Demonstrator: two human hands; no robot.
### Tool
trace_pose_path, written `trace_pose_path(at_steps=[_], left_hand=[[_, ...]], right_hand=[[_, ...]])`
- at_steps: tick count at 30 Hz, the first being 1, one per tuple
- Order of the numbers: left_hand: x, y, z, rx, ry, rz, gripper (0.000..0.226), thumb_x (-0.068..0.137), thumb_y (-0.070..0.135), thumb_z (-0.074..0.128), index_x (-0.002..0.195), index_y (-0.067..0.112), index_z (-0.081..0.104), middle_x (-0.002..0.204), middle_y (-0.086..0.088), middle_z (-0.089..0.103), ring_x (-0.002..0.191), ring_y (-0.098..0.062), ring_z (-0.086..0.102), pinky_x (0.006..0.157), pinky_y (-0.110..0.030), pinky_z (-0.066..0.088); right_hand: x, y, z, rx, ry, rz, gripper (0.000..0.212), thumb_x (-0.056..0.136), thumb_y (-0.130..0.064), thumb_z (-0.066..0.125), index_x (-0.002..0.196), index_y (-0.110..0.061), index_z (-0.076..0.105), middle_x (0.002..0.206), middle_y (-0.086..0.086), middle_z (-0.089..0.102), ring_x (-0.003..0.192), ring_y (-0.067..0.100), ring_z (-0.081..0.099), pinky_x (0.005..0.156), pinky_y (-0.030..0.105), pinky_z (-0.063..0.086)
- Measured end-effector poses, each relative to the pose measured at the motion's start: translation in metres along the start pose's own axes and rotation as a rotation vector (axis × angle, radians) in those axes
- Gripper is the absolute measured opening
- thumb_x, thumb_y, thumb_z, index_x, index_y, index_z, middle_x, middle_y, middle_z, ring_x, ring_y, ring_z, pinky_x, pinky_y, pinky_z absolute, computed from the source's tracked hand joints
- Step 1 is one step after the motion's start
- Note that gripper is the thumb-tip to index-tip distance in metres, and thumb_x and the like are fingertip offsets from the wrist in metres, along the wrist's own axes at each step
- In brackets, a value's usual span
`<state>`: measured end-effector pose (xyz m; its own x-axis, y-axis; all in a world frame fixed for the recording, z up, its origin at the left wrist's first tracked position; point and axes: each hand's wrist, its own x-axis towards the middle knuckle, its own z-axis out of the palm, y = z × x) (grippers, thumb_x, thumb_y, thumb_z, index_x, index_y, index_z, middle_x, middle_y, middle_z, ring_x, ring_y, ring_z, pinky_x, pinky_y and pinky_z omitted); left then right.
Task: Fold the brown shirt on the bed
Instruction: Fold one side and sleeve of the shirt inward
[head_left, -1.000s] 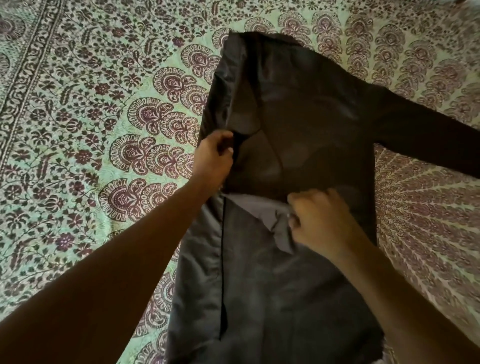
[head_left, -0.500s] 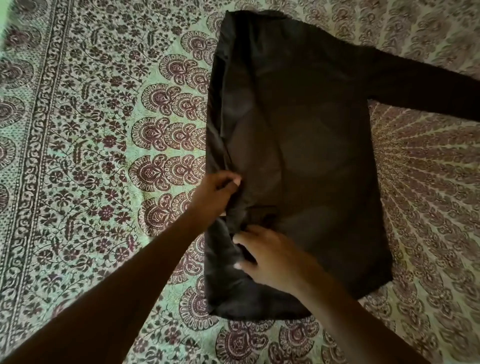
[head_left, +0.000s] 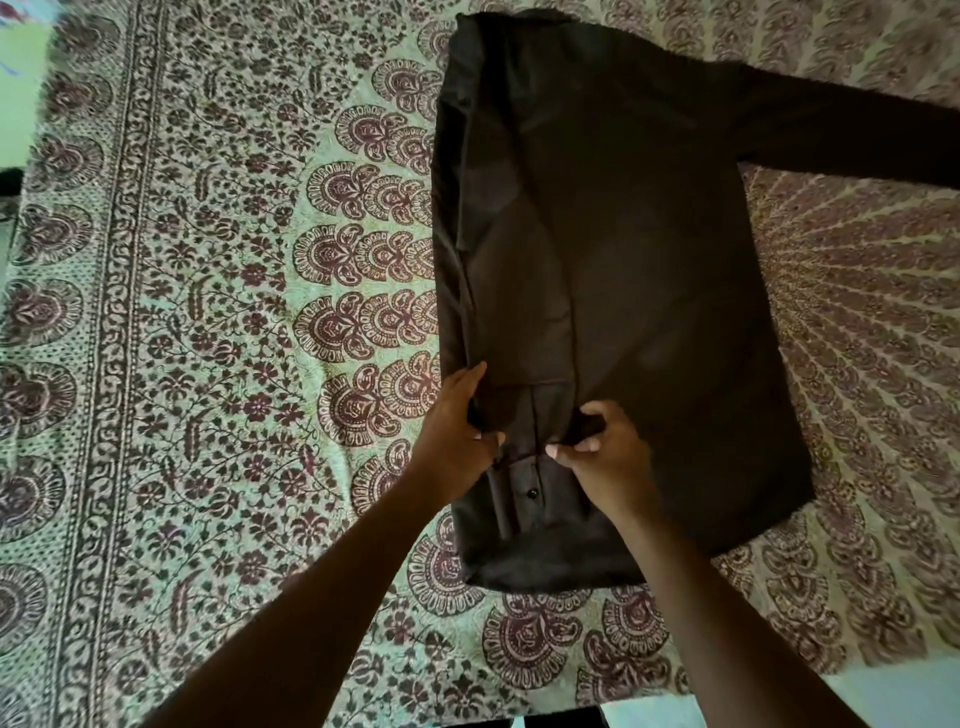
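Fingers (head_left: 475, 379) of left hand (head_left: 457, 431) curl round the folded sleeve edge at 7 o'clock of the brown shirt (head_left: 613, 270); right hand (head_left: 605, 457), just beside, pinches the cuff. Shirt lies flat mid-bed (head_left: 208, 312), one sleeve out toward 2 o'clock. Judged light, limp, slippery; best gripped at seams and cuffs.
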<state>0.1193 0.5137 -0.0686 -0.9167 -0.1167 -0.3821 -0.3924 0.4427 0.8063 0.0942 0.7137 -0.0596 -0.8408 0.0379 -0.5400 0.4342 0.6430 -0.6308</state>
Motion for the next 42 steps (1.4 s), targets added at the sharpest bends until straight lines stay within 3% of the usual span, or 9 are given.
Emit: trace_pose_path(at_steps=[4, 7, 13, 20, 23, 27, 31, 37, 42], left_hand=[[-0.005, -0.004, -0.004, 0.004, 0.029, 0.019, 0.090, 0.079, -0.008, 0.075, 0.156, 0.018, 0.035, 0.155, 0.001, 0.034, 0.134, -0.023, 0.049, 0.085, -0.009, 0.052], [-0.011, -0.008, -0.004, 0.026, 0.019, -0.010, 0.089, 0.079, -0.011, 0.074, 0.155, 0.015, 0.036, 0.156, 0.005, 0.028, 0.127, -0.025, 0.055, 0.082, -0.002, 0.049], [-0.016, -0.012, -0.001, 0.166, 0.002, 0.036, 0.084, 0.078, -0.008, 0.074, 0.152, 0.014, 0.040, 0.157, 0.001, 0.024, 0.134, -0.026, 0.047, 0.105, -0.034, 0.051], [0.010, 0.006, -0.010, 0.318, 0.105, 0.054, 0.081, 0.073, 0.011, 0.077, 0.146, 0.022, 0.044, 0.151, -0.008, 0.029, 0.133, -0.032, 0.034, 0.111, -0.051, 0.041], [0.031, 0.017, -0.022, 0.564, 0.033, 0.001, 0.108, 0.062, 0.026, 0.086, 0.152, 0.042, 0.029, 0.165, 0.003, -0.005, 0.145, -0.035, 0.011, 0.113, -0.060, 0.028], [0.056, 0.019, -0.033, 0.805, -0.174, -0.025, 0.135, 0.053, 0.048, 0.093, 0.156, 0.049, 0.006, 0.163, 0.015, -0.030, 0.153, -0.028, -0.016, 0.116, -0.071, 0.014], [0.071, 0.025, -0.041, 0.823, -0.193, -0.055, 0.127, 0.052, 0.055, 0.091, 0.153, 0.052, 0.013, 0.166, 0.014, -0.006, 0.151, -0.028, 0.001, 0.113, -0.069, 0.015], [0.118, 0.063, -0.062, 0.526, 0.100, -0.068, 0.043, 0.087, 0.030, 0.068, 0.128, 0.030, 0.057, 0.138, 0.005, 0.045, 0.131, -0.025, 0.035, 0.107, -0.051, 0.026], [0.195, 0.095, -0.079, 0.415, 0.262, 0.022, 0.049, 0.091, 0.025, 0.064, 0.138, 0.021, 0.048, 0.140, -0.003, 0.051, 0.132, -0.029, 0.044, 0.109, -0.057, 0.037]], right_hand=[[0.001, 0.007, -0.001, 0.013, -0.061, 0.046, 0.030, 0.074, -0.019, 0.090, 0.089, -0.024, 0.065, 0.079, 0.000, 0.072, 0.082, 0.018, 0.072, 0.067, 0.031, 0.057], [-0.003, 0.011, -0.004, 0.044, -0.083, 0.062, 0.027, 0.072, -0.022, 0.091, 0.084, -0.024, 0.067, 0.080, 0.006, 0.073, 0.078, 0.021, 0.072, 0.075, 0.044, 0.062], [-0.011, 0.011, -0.005, -0.134, -0.091, -0.024, 0.025, 0.076, -0.025, 0.089, 0.086, -0.017, 0.068, 0.065, -0.008, 0.065, 0.065, 0.001, 0.064, 0.057, 0.013, 0.045], [0.017, -0.017, -0.009, -0.191, 0.143, -0.190, 0.027, 0.078, -0.034, 0.087, 0.085, -0.021, 0.065, 0.083, -0.004, 0.064, 0.074, 0.007, 0.061, 0.063, 0.019, 0.048], [0.039, -0.031, -0.005, -0.270, 0.178, -0.373, 0.029, 0.081, -0.028, 0.084, 0.105, -0.020, 0.070, 0.107, 0.000, 0.053, 0.095, 0.010, 0.053, 0.073, 0.013, 0.039], [0.068, -0.038, -0.007, -0.536, 0.143, -0.539, 0.021, 0.090, -0.035, 0.074, 0.108, -0.024, 0.077, 0.130, -0.001, 0.046, 0.117, 0.024, 0.041, 0.088, 0.035, 0.053], [0.082, -0.044, -0.015, -0.544, 0.181, -0.445, 0.014, 0.092, -0.036, 0.069, 0.094, -0.028, 0.080, 0.139, 0.001, 0.044, 0.125, 0.028, 0.033, 0.092, 0.048, 0.053], [0.129, -0.091, -0.017, -0.482, 0.154, -0.589, 0.011, 0.090, -0.031, 0.070, 0.095, -0.023, 0.077, 0.128, 0.002, 0.054, 0.116, 0.027, 0.041, 0.087, 0.047, 0.052], [0.194, -0.140, -0.003, -0.459, 0.201, -0.637, 0.019, 0.097, -0.025, 0.059, 0.107, -0.017, 0.072, 0.117, 0.005, 0.059, 0.108, 0.029, 0.055, 0.087, 0.045, 0.052]])
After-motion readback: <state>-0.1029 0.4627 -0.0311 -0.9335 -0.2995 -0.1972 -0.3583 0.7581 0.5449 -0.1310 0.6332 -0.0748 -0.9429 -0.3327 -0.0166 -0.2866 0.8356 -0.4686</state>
